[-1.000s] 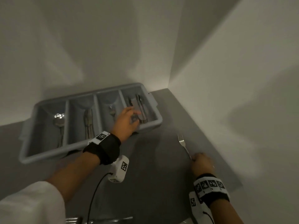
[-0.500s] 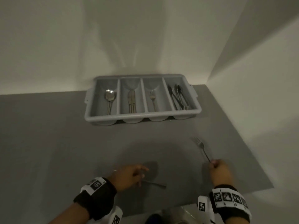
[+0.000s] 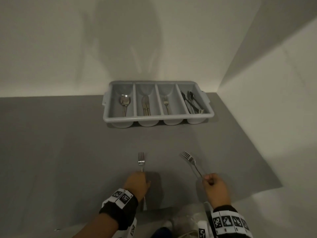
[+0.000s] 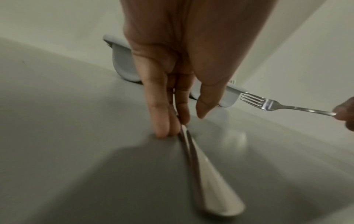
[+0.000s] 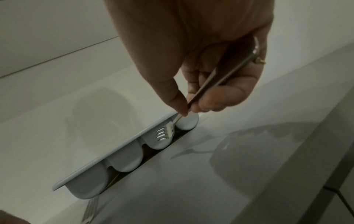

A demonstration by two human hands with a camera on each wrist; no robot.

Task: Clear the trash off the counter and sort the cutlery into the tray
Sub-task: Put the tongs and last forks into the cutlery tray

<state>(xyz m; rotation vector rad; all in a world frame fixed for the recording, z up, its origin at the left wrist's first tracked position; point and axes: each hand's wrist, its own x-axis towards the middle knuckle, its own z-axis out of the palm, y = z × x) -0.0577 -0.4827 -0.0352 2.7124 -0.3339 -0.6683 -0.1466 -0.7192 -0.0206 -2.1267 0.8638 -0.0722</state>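
**Two forks in our hands, tray sorted at the back**

Nearest us, our left hand (image 3: 137, 183) presses down on a fork (image 3: 141, 160) lying on the grey surface (image 3: 60, 152), our fingers (image 4: 159, 118) closed on its handle while the tines point away from us. Just to the right, our right hand (image 3: 215, 189) pinches a second fork (image 3: 190, 162) by its handle between thumb and fingers, lifted off the surface and tilted, tines angled up and to the left. The two hands are apart, each clamped on its own fork.

Farther back, against the wall, sits the grey cutlery tray (image 3: 211, 115) with four compartments. From left to right we see spoons (image 3: 124, 102) in the first, knives (image 3: 145, 104) in the second, a single fork (image 3: 166, 102) in the third, and a bundle of dark utensils (image 3: 192, 103) in the fourth; we cannot tell exactly what those are.
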